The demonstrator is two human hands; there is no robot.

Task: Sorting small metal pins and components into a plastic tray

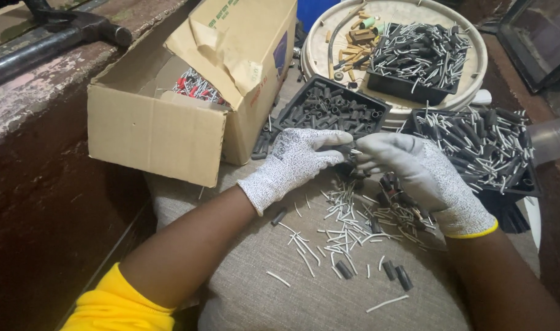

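One cardboard box (170, 116) — brown, rectangular, open at the top — sits at upper left on the grey cloth (255, 288), just left of my left hand (295, 162). Flaps stand up, one torn and creased. Side wall facing right carries a dark blue printed patch (280, 54) and small red print; the raised flap has faint green print. Inside — a heap of grey pins with red ends (194, 87). No screens or signs in view.

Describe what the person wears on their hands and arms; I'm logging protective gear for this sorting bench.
Both hands wear knitted, speckled grey-white work gloves. The right hand has a glove with a yellow trimmed cuff at the wrist; the left hand has a plain ribbed cuff. The forearms are bare, and a bright yellow sleeve is pushed up the left arm.
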